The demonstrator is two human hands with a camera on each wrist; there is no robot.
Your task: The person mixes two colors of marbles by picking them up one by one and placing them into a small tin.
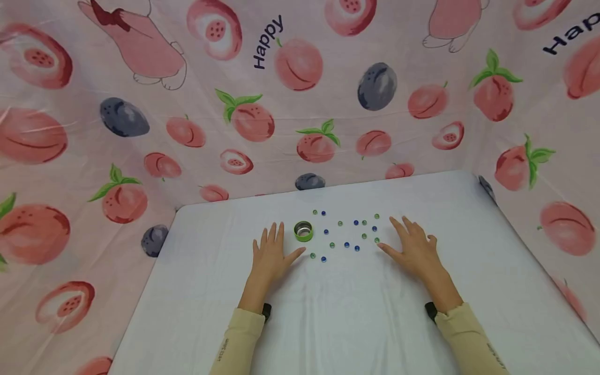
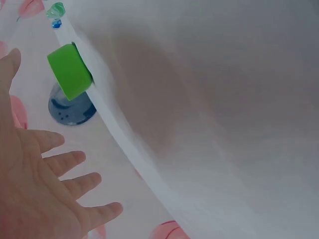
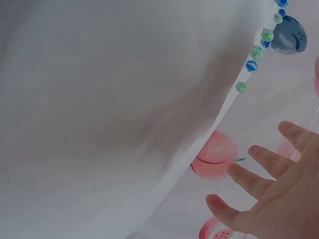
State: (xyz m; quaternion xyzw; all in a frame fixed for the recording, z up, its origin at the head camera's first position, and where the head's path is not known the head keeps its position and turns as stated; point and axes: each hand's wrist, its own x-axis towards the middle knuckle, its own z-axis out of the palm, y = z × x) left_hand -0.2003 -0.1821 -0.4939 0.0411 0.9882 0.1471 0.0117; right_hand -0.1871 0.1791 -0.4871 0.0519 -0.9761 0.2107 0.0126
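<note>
A small round green container (image 1: 303,232) with a metallic inside stands on the white table; its green side (image 2: 70,71) also shows in the left wrist view. Just left of it is my left hand (image 1: 272,255), fingers spread and holding nothing, thumb pointing toward a green marble (image 1: 313,255). Several green and blue glass marbles lie scattered to the right of the container, among them a blue marble (image 1: 347,245). Beyond their right side my right hand (image 1: 414,249) is spread too, nothing in it, its thumb tip close to a green marble (image 1: 377,240).
White cloth covers the table (image 1: 211,312). A pink fruit-print curtain (image 1: 281,114) hangs behind it and along both sides. Each wrist wears a black strap (image 1: 430,311) at the end of a beige sleeve (image 1: 469,338).
</note>
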